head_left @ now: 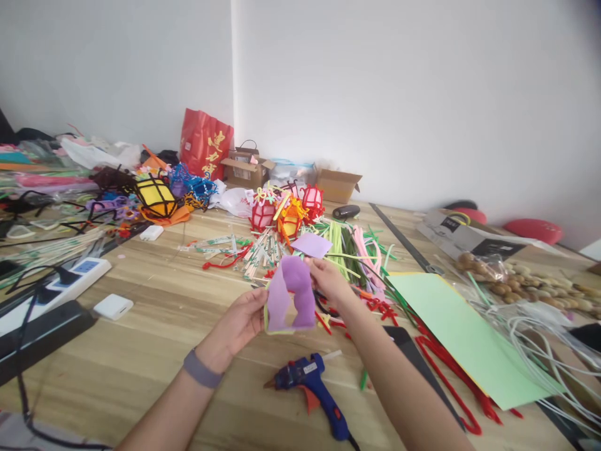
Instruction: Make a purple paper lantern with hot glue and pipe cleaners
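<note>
My left hand (245,321) pinches the left side of a purple ring-shaped piece (279,288) of felt or paper, with a hollow middle and a pale yellow-green edge. My right hand (328,280) is closed at the top right of this piece. A flat lilac square (311,245) extends from the right fingertips and appears to be gripped there. Whether those fingers also touch the ring is unclear. On the table below lies a blue hot glue gun (312,382), its nozzle pointing left and a glue stick protruding behind.
Small lanterns (291,219) made of pipe cleaners stand beyond my hands, among loose pipe cleaners (342,247). Light green sheets (469,338) lie at right, beside tangled white cables (535,351). A power strip (70,285) and white adapter (113,306) are at left. Behind stand a red bag (204,144) and cardboard boxes (338,183).
</note>
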Demonstrator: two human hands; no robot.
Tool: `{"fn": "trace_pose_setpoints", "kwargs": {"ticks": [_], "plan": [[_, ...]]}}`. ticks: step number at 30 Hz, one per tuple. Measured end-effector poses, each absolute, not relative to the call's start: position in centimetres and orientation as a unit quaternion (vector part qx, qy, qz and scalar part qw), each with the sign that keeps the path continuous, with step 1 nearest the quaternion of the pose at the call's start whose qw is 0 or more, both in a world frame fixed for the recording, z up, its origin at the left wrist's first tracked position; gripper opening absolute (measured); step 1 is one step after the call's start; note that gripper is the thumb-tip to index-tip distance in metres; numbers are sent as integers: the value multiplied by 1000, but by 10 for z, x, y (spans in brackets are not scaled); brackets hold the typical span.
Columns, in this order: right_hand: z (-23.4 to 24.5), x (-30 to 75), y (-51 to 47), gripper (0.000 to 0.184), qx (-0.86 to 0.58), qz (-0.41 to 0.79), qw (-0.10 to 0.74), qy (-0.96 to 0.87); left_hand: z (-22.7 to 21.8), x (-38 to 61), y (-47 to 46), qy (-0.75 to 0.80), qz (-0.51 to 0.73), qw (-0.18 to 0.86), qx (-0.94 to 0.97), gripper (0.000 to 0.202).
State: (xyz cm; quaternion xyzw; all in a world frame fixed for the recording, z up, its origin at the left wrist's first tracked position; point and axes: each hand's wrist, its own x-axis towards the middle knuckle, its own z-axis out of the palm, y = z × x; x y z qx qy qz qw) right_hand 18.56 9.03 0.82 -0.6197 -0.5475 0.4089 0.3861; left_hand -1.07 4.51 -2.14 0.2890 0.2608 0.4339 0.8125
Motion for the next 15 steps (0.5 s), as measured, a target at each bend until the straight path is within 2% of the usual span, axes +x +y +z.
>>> {"fn": "trace_pose_setpoints", "kwargs": {"ticks": [4,9,11,15], "plan": [[19,199,183,20,-682,317,366,-548,-30,-8,72,340,526,744,233,20],[6,195,266,31,-730,232,351,-538,-52,-8,87,393,549,696,244,16],[-4,191,286,31,-737,213,357,-533,-58,-9,88,402,545,692,251,22],[-21,189,309,30,-737,186,384,-525,-66,-11,88,472,516,661,271,48]]}}
